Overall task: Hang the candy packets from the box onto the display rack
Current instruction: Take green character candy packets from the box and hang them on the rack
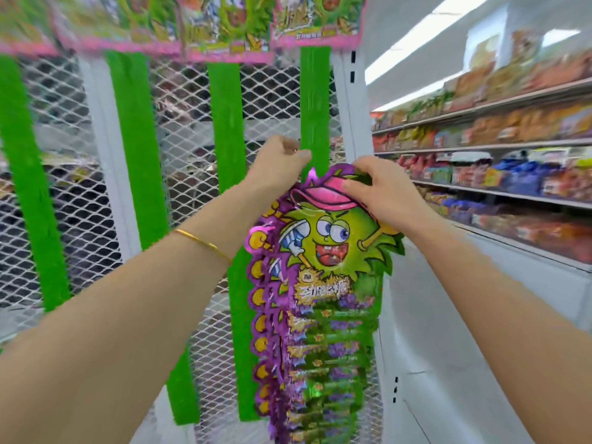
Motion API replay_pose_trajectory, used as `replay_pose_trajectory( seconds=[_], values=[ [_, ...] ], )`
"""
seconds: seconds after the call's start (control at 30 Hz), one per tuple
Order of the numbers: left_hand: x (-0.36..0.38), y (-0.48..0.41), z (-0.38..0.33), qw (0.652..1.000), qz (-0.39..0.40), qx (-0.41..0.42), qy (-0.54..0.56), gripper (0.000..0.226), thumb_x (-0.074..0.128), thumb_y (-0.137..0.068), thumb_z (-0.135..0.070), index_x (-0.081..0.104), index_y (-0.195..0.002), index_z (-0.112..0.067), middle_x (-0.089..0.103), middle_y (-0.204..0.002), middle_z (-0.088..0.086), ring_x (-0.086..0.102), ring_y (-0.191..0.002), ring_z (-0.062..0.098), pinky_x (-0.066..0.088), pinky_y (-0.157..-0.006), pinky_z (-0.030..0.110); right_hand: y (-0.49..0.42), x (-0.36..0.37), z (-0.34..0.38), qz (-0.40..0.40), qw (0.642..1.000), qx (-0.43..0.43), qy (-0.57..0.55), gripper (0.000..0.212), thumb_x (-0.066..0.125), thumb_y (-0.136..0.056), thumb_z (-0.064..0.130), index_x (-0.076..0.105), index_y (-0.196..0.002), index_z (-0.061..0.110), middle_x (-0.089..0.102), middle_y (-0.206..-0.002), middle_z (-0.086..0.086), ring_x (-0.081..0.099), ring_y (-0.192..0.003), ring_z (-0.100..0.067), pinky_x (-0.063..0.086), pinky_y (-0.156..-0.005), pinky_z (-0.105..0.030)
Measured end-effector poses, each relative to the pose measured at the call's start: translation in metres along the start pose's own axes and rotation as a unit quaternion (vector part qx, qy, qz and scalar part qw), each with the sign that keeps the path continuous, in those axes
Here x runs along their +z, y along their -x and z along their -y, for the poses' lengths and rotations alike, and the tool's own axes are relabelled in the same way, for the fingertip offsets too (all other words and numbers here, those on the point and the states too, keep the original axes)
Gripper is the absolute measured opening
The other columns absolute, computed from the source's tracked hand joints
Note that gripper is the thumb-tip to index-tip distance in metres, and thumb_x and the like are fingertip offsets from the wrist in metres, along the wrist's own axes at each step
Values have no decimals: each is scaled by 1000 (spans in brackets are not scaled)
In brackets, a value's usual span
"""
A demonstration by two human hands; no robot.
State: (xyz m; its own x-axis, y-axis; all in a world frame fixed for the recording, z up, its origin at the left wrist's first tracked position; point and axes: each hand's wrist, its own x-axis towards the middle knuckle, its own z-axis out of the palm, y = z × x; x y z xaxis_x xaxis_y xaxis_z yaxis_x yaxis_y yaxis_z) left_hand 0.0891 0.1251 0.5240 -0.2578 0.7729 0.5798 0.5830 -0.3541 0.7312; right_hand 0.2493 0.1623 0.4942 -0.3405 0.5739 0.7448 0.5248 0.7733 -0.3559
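A long bunch of candy packets (323,299), purple and green with a cartoon face in a pink cap, hangs in front of the white mesh display rack (189,123). My right hand (381,190) pinches its top at the pink cap. My left hand (278,165), fingers curled, is raised just left of the packets' top, at the lower end of a green hanging strip (315,100); what it grips is hidden. A hook is not visible. The box is out of view.
Several green strips hang down the mesh rack, such as one on the left (28,187). More candy packets (224,24) hang along the top. A white rack post (352,100) stands right of the strips. Store shelves (499,161) full of snacks run along the right.
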Motion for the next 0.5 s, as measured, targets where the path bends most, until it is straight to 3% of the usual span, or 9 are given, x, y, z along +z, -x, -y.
replay_pose_trajectory(
  seconds=[0.07,0.13,0.23,0.3,0.4,0.5],
  values=[
    [0,-6,-3,1000,6,4,-1,17,53,-92,-25,56,-102,-12,58,-87,4,55,-83,18,48,-92,37,-10,4,-1,-19,999,1,29,12,58,-88,31,60,-91,20,54,-86,2,53,-88,-21,40,-73,-34],
    [-2,-9,-8,999,20,11,-27,17,50,-94,-28,59,-99,-14,55,-85,4,50,-78,15,42,-81,27,-19,8,0,-37,997,3,61,18,56,-88,34,58,-89,16,57,-86,-2,54,-88,-24,42,-73,-37],
    [-3,-11,-11,998,38,4,-55,33,45,-97,-31,57,-120,-11,57,-103,6,47,-92,13,30,-80,20,-28,14,4,-63,992,-7,105,24,52,-91,35,55,-91,12,55,-85,0,52,-85,-23,37,-66,-33],
    [-4,-13,-13,998,43,-2,-49,36,45,-97,-30,56,-123,-9,59,-114,7,48,-93,11,33,-80,18,-32,17,8,-88,989,-24,118,22,50,-92,35,52,-89,14,54,-84,2,51,-83,-22,33,-64,-31],
    [-5,-16,-14,998,40,-6,-51,29,45,-97,-29,62,-111,-10,60,-97,4,50,-74,8,34,-57,19,-36,19,10,-106,983,-41,143,21,50,-93,35,52,-96,14,52,-83,2,50,-80,-22,32,-63,-30],
    [-4,-16,-12,999,30,-8,-41,24,46,-96,-27,64,-104,-13,60,-87,1,51,-69,7,35,-56,19,-39,18,13,-88,984,-41,148,26,51,-93,35,47,-106,12,49,-85,1,45,-78,-21,33,-65,-31]
  ],
)
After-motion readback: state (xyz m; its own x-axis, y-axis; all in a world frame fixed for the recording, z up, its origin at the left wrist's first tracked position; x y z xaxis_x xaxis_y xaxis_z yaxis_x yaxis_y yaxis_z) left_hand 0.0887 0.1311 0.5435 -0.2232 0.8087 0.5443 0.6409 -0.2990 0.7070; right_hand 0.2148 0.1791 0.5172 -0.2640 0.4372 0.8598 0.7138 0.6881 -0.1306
